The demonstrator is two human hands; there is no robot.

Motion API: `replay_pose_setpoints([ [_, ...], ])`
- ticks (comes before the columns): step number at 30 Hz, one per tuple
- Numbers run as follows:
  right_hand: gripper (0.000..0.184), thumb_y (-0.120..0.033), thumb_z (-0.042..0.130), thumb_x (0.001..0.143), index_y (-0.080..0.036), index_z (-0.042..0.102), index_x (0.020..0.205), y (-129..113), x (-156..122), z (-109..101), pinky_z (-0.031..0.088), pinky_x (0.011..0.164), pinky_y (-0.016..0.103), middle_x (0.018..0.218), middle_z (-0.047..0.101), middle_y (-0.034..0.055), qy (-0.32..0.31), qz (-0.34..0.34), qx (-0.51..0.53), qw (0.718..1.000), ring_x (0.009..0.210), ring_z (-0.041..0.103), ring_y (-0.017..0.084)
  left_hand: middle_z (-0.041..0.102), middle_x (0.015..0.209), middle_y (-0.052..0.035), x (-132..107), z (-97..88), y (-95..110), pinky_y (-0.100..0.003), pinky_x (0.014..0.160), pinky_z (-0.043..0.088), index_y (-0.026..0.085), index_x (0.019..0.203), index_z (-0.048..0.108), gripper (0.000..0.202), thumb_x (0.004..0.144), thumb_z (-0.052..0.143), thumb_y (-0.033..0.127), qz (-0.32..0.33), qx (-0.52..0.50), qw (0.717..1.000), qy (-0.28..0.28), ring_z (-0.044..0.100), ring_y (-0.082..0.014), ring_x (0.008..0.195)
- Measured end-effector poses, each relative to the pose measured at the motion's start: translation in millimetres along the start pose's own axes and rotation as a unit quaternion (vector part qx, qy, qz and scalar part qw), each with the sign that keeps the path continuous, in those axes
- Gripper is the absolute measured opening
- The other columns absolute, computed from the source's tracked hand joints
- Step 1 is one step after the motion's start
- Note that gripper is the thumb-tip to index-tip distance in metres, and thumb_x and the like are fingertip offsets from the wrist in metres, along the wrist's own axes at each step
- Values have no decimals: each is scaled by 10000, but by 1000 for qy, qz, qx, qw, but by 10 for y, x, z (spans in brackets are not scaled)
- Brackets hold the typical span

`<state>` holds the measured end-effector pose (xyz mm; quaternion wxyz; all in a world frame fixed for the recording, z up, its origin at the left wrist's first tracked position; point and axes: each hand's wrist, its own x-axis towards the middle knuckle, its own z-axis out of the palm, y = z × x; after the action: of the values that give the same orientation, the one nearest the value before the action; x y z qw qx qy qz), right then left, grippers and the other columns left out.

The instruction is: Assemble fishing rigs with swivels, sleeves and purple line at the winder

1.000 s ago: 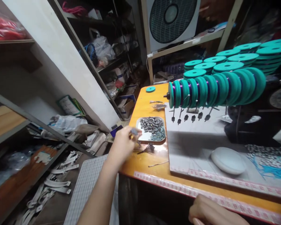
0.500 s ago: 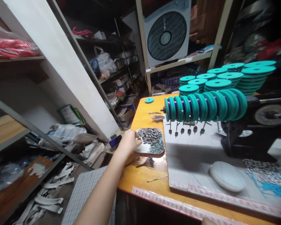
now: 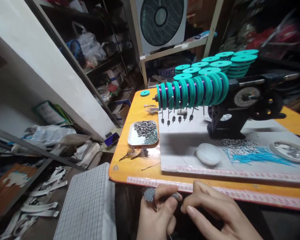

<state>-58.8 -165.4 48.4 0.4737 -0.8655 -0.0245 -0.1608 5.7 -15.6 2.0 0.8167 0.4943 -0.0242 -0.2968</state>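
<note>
My left hand [image 3: 161, 213] is in front of the table's near edge. Its thumb and index finger pinch a small grey metal cylinder [image 3: 176, 196]. A bundle of thin grey strands with dotted ends [image 3: 149, 194] sticks out between the fingers of the same hand. Close by on the right, my right hand [image 3: 212, 210] has its fingers bent and the tips drawn together beside the cylinder. Whatever those tips hold, if anything, is too small to make out. On the table, a white tray [image 3: 130, 137] holds similar grey cylinders [image 3: 141, 127] and small greenish-grey pins [image 3: 151, 136].
A black machine [image 3: 230, 123] carries a row of green spools [image 3: 192, 91], with stacked spools [image 3: 211, 70] behind. On the white board lie a round white lid-like object [image 3: 208, 154], blue strips [image 3: 258, 156] and a dish [image 3: 275, 151]. A checked cloth-covered seat [image 3: 87, 203] stands left.
My left hand has come back from the tray to the near table edge with a metal cylinder. My right hand has risen into view beside it. The view has shifted.
</note>
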Motion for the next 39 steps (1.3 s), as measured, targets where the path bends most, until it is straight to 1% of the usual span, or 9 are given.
replay_pose_setpoints([
  [5,198,-146,516,856,-213,560,675,-13,-10,-2,490,550,216,658,609,-13,-11,-6,-14,1000,594,606,134,553,492,60,-79,-5,-61,-107,339,114,214,889,702,277,733,828,405,18,4,1000,8,181,37,326],
  [11,186,-132,474,841,-213,499,676,-56,-12,15,483,545,194,649,594,-24,-21,3,10,1000,585,595,125,720,737,-49,-112,82,10,-142,340,156,174,864,706,323,701,844,417,12,23,999,37,247,32,336],
  [14,175,-110,457,798,-216,454,659,-57,-12,35,462,517,194,623,552,-30,-5,2,-3,1000,560,565,124,740,797,-68,-140,116,77,-144,349,168,175,872,708,360,678,855,441,-13,27,998,47,254,39,339],
  [18,197,-108,443,812,-217,423,649,-40,-19,55,470,524,198,623,547,-26,-22,14,-10,1000,571,565,129,737,801,-61,-155,113,98,-132,345,150,180,885,696,380,679,851,459,-27,16,999,37,240,49,329],
  [24,183,-67,442,776,-221,452,677,-5,-77,68,486,544,202,651,561,-20,-23,11,9,1000,598,577,139,711,835,-39,-118,45,49,-111,332,108,183,801,680,299,711,838,421,10,-17,1000,10,186,63,342],
  [28,199,-39,428,742,-227,419,676,-9,-98,70,493,548,185,692,572,-16,-22,25,67,997,638,594,139,619,763,16,-108,-26,-59,-103,332,115,238,893,742,196,793,775,402,26,-16,999,-29,139,68,359],
  [33,190,-99,415,809,-226,374,673,-49,-96,60,506,619,208,683,523,-15,-46,68,94,992,689,580,147,543,851,21,-139,-65,-142,-100,336,141,283,996,756,186,861,701,399,38,16,996,-76,226,74,374],
  [36,215,-176,404,857,-221,341,657,-58,-88,64,458,599,234,644,455,-25,-80,96,70,990,635,500,145,595,797,30,-152,-11,-76,-93,350,137,257,900,732,141,803,775,349,20,9,997,-68,238,71,367],
  [39,213,-184,406,857,-220,330,662,-52,-90,73,421,610,241,652,413,-31,-112,124,73,983,647,458,143,631,738,28,-153,58,-4,-89,361,144,214,778,717,207,708,854,351,23,6,1000,-19,260,55,387],
])
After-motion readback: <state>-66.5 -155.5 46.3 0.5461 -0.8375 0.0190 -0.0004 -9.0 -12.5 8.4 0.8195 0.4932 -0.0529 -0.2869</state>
